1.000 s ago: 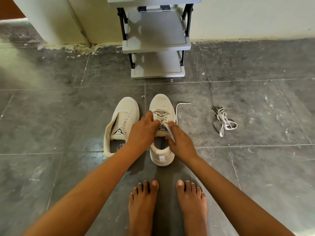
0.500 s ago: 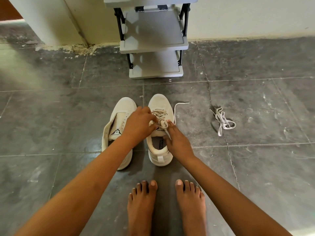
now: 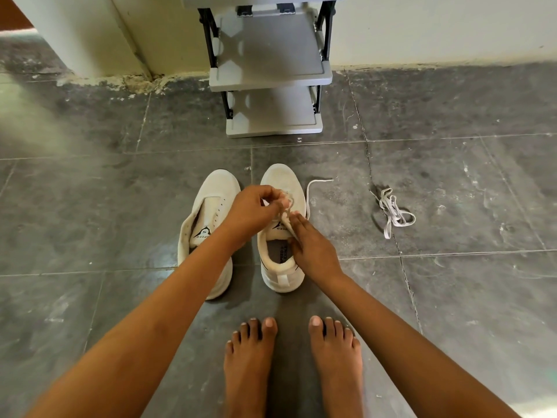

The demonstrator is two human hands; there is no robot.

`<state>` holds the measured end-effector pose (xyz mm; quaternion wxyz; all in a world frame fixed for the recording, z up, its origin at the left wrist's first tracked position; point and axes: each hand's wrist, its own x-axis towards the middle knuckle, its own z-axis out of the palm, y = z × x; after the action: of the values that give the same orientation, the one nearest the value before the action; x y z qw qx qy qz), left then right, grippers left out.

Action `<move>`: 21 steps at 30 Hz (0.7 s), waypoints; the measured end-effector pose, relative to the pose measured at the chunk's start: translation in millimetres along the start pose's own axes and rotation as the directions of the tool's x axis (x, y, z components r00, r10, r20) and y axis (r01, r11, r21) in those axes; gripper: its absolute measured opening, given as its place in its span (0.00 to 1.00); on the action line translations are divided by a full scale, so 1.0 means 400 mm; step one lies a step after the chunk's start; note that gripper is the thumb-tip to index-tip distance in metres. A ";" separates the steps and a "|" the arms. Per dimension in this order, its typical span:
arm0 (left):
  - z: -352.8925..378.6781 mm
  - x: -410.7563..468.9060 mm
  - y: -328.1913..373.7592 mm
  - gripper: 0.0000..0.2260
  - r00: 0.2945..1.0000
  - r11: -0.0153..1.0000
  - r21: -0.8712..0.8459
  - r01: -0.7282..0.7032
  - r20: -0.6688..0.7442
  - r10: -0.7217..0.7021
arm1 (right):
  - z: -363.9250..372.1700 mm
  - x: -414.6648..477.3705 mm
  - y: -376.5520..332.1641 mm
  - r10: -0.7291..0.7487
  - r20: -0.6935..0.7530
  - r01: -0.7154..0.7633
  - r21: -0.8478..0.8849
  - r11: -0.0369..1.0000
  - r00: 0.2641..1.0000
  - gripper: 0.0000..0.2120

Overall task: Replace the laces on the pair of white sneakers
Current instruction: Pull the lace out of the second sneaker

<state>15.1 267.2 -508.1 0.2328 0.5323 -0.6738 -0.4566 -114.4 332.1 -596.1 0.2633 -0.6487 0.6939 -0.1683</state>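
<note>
The left hand [image 3: 253,212] is pinching the lace [image 3: 307,197] with curled fingers over the right sneaker [image 3: 281,179], while the right hand [image 3: 313,248] is gripping it by the tongue. The right sneaker is sitting beside the left sneaker [image 3: 217,188] on the floor [image 3: 120,221], a spare lace [image 3: 394,213] lying well apart.

Pair of white sneakers, upright and side by side on the floor, toes pointing away. Unlaced sneaker [image 3: 211,188] just left of the left hand [image 3: 251,211], tongue exposed. Second sneaker [image 3: 281,273] beneath both hands; its lace [image 3: 308,197] pinched by the left hand over the eyelets and by the right hand [image 3: 310,245] at the tongue, free end trailing right. Loose lace [image 3: 393,212] heaped well right of the right hand.
</note>
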 end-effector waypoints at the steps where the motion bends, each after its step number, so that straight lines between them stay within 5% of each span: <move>1: -0.007 0.003 -0.015 0.07 1.000 0.989 0.147 -0.027 0.008 0.026 | 0.001 0.000 -0.002 0.000 -0.002 0.000 0.010 1.000 1.000 0.27; 5: -0.016 0.000 -0.053 0.13 0.988 0.908 0.414 -0.062 0.154 -0.003 | 0.004 -0.004 -0.001 0.001 -0.064 0.005 0.089 0.996 0.998 0.23; 10: 0.019 -0.008 -0.045 0.07 0.994 0.742 0.662 -0.107 0.086 0.067 | 0.006 0.000 -0.001 -0.008 -0.054 0.012 0.082 0.997 0.999 0.23; 12: 0.015 -0.004 -0.025 0.05 0.996 0.861 0.501 -0.085 0.068 0.059 | 0.002 0.001 0.005 -0.011 -0.031 0.012 0.031 0.999 0.999 0.24; 14: -0.005 -0.005 0.012 0.03 0.996 1.000 0.011 0.021 0.085 -0.022 | -0.002 0.001 0.012 -0.010 -0.007 0.010 -0.013 1.000 1.000 0.25; 16: -0.025 -0.005 0.037 0.05 0.997 0.938 -0.344 0.036 0.077 -0.010 | -0.003 0.000 0.012 -0.017 0.000 0.017 -0.029 0.999 1.000 0.26; 19: -0.040 0.009 0.040 0.06 0.999 0.969 -0.248 -0.009 -0.038 0.000 | -0.001 0.004 0.002 -0.027 0.010 0.028 -0.048 0.998 1.000 0.26; 21: -0.034 0.021 0.013 0.12 1.000 0.991 0.134 -0.010 0.001 0.010 | -0.001 0.005 0.001 -0.019 0.011 0.019 -0.047 0.999 1.000 0.25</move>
<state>20.6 254.5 -498.5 0.1988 0.5431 -0.7057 -0.4093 -115.0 330.1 -596.2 0.2498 -0.6622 0.6901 -0.1511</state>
